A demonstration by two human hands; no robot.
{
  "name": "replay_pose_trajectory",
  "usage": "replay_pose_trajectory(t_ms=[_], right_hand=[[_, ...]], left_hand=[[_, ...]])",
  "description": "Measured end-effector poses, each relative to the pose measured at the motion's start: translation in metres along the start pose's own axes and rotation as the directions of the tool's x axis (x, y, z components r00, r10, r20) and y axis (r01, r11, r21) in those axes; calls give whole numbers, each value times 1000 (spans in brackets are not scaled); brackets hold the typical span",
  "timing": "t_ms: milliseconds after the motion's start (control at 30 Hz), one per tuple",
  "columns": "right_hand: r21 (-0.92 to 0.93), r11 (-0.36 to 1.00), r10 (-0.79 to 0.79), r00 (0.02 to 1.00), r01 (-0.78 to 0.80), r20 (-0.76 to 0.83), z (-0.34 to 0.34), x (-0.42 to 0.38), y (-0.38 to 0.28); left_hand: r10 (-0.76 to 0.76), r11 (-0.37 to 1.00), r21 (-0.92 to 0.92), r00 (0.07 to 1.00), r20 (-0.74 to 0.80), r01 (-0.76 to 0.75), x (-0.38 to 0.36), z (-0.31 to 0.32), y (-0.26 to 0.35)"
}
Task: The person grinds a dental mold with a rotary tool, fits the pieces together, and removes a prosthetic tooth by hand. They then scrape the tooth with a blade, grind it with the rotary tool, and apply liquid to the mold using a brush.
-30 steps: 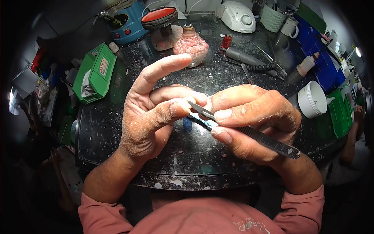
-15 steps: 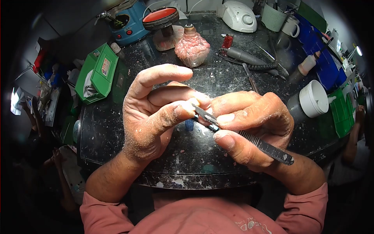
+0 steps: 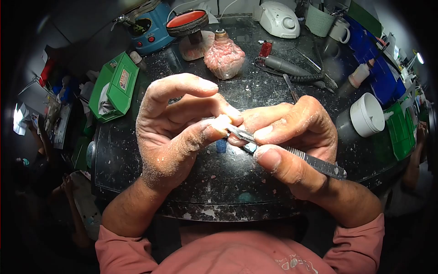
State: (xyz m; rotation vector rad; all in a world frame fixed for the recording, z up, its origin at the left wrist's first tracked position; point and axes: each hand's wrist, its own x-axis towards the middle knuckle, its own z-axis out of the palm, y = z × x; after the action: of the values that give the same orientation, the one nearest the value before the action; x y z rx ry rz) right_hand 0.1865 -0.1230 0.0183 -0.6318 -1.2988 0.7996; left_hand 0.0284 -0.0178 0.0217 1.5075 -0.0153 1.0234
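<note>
Between thumb and fingertips, my left hand [image 3: 171,123] pinches a small ivory-white piece [image 3: 223,121] that looks like a dental crown; the fingers hide much of it. My right hand [image 3: 296,141] grips a scalpel [image 3: 317,164] with a ribbed, ruler-marked metal handle. The scalpel's blade end points left and meets the pale piece, or comes very close to it. White dust coats both hands, and their fingertips are close together over the bench. Just below them, a small blue block [image 3: 221,146] is visible, with a shiny bluish bit [image 3: 250,147] partly hidden by the right fingers.
A pink lumpy wax-like mass [image 3: 224,59] stands behind my hands. A green bin [image 3: 119,89] is on the left. Further back are a blue machine [image 3: 153,32] and a grey handpiece [image 3: 285,66]. A white tub [image 3: 367,115] sits right. Other people's arms show at the sides.
My left hand has shifted slightly left and its wrist has turned a little. My right hand has rolled a little, and the scalpel handle lies flatter, its rear end raised.
</note>
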Motion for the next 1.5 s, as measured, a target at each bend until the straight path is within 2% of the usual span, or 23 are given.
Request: replay_pose_trajectory(t_ms=[67, 200, 233, 300, 333, 367, 433, 500, 567, 600, 633, 667, 733, 767, 833, 933, 1033, 1133, 1267, 1333, 1500], right_hand=[[70, 997, 15, 1000, -14, -16, 2, 0, 4], [265, 961, 104, 991, -78, -84, 9, 0, 7], [267, 961, 105, 991, -79, -83, 9, 0, 6], [404, 891, 255, 964, -205, -72, 10, 2, 2], [443, 869, 281, 957, -220, -77, 11, 2, 3], [444, 869, 282, 957, -220, -76, 11, 0, 6], [523, 824, 214, 974, -219, 72, 12, -3, 15], [516, 834, 209, 977, -196, 34, 14, -2, 11], [456, 876, 222, 971, -158, -89, 10, 1, 1], [303, 951, 89, 993, -60, -83, 6, 2, 3], [36, 998, -50, 999, 51, -13, -2, 3, 2], [-87, 985, -151, 988, 152, 20, -3, 5, 1], [-286, 890, -318, 933, 354, 168, -9, 8, 4], [-338, 843, -349, 903, 419, 250, -12, 10, 1], [-468, 767, -312, 892, 439, 326, -6, 16, -11], [-440, 775, -377, 891, 454, 253, -9, 9, 3], [-505, 742, -335, 896, 441, 291, -7, 8, -3], [-454, 747, -409, 874, 485, 262, -9, 9, 6], [-454, 763, -380, 888, 460, 260, -8, 12, 2], [-445, 754, -310, 859, 483, 407, -8, 21, -7], [-423, 784, -296, 872, 455, 391, -8, 20, -6]], left_hand=[[-64, 995, -78, 997, -43, 61, -2, 1, -2], [-61, 995, -78, 998, -30, 59, -3, -1, 0], [-55, 994, -90, 998, -16, 54, -2, 0, 1], [-49, 994, -101, 999, -2, 49, -2, 0, 1], [-5, 999, -37, 1000, -1, 5, -2, -1, 1], [39, 999, 28, 999, 2, -39, -2, -2, 1], [48, 993, 105, 999, -18, -46, 0, -4, 1], [-3, 998, 65, 1000, -29, 5, 0, -8, 3], [3, 999, 34, 999, -49, -1, 1, -6, 2], [1, 999, 35, 999, -47, 0, 0, -5, -1], [-2, 986, -164, 995, -101, -15, -2, -5, -6], [-14, 934, -356, 988, -151, -41, -2, -4, -10], [-114, 891, -451, 986, -124, 46, -6, 1, -5], [-175, 859, -504, 977, -118, 93, -7, 5, -2], [-206, 841, -527, 973, -107, 120, -9, 6, -2], [-208, 826, -549, 974, -90, 126, -10, 6, -3], [-191, 839, -532, 977, -92, 114, -10, 8, -2], [-219, 820, -556, 972, -85, 136, -11, 8, -1], [-254, 781, -605, 964, -78, 157, -11, 9, -2], [-283, 779, -599, 956, -71, 186, -11, 10, -1], [-303, 782, -593, 949, -91, 193, -13, 11, -1]])
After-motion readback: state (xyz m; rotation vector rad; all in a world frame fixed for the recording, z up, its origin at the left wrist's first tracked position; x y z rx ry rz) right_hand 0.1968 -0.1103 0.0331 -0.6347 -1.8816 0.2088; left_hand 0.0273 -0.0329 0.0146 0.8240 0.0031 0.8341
